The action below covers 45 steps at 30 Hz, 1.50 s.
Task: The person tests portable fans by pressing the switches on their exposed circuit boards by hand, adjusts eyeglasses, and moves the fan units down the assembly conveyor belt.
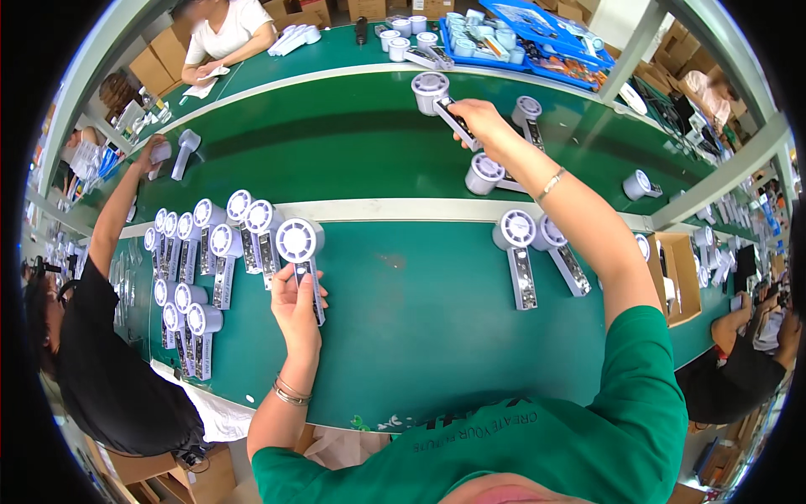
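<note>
**One fan in each hand, and a whole crowd of them around**

So both hands are busy here. The left hand (295, 307) is wrapped around the handle of a pale lavender handheld fan (300, 240), a bit left of the middle over the near green counter (428, 336). Its round slotted head is toward the far side, and dark innards show along the handle. Can't tell whether it's touching the counter or held just above it.

The right hand (478, 122) is stretched way out past the white rail (378, 210), over the far green strip (336, 118), gripping a second fan (430, 91) by its handle, head pointing far and left. Same deal: can't tell from this angle if it's resting on the strip.

To the left of the left hand there's a big cluster of similar fans (226, 241) on the counter, mostly heads far, handles near. Over on the right, a pair of fans (515, 228) lies side by side near the rail, with a cardboard box (688, 302) farther right.

Near the right hand, another fan (484, 173) sits on the strip, partly hidden by the arm, and one more lies well off to the right. At the strip's left end, a co-worker's hand (158, 151) is at some pale thing beside a lone fan (186, 147). Beyond the strip, blue trays (546, 29) hold a jumble of parts.
</note>
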{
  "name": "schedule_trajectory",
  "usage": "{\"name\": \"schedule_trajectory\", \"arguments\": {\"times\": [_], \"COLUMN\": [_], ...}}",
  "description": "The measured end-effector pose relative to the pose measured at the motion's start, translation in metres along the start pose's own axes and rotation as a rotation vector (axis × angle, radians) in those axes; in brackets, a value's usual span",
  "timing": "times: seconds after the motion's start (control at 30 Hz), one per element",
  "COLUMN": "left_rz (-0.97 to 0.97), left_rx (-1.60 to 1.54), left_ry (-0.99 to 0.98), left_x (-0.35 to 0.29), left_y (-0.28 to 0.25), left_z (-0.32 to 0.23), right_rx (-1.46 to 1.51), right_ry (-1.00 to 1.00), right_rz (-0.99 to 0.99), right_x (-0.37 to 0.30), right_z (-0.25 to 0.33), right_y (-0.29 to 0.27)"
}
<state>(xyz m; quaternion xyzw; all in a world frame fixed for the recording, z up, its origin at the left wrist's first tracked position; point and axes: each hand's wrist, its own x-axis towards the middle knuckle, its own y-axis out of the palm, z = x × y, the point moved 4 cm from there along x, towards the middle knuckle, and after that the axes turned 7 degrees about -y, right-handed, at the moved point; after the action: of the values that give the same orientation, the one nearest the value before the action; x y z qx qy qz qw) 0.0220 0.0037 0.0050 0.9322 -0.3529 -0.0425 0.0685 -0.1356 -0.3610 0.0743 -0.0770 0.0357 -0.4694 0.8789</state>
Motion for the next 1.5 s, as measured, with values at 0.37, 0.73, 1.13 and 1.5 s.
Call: {"name": "schedule_trajectory", "arguments": {"times": [0.37, 0.73, 1.13, 1.5], "left_rz": [-0.04, -0.042, -0.057, -0.048], "left_rx": [-0.071, -0.093, -0.083, -0.123], "left_ry": [-0.128, -0.193, -0.23, -0.323], "left_x": [0.006, 0.004, 0.003, 0.001], "left_y": [-0.005, -0.01, -0.013, -0.014], "left_z": [0.006, 0.006, 0.006, 0.008], "right_rx": [-0.201, -1.224, -0.952, -0.614], "right_ry": [0.009, 0.175, -0.018, 0.023], "right_rz": [0.111, 0.348, -0.048, -0.246], "right_x": [0.148, 0.095, 0.17, 0.257], "right_z": [-0.052, -0.032, -0.042, -0.058], "right_y": [0.058, 0.05, 0.054, 0.048]}}
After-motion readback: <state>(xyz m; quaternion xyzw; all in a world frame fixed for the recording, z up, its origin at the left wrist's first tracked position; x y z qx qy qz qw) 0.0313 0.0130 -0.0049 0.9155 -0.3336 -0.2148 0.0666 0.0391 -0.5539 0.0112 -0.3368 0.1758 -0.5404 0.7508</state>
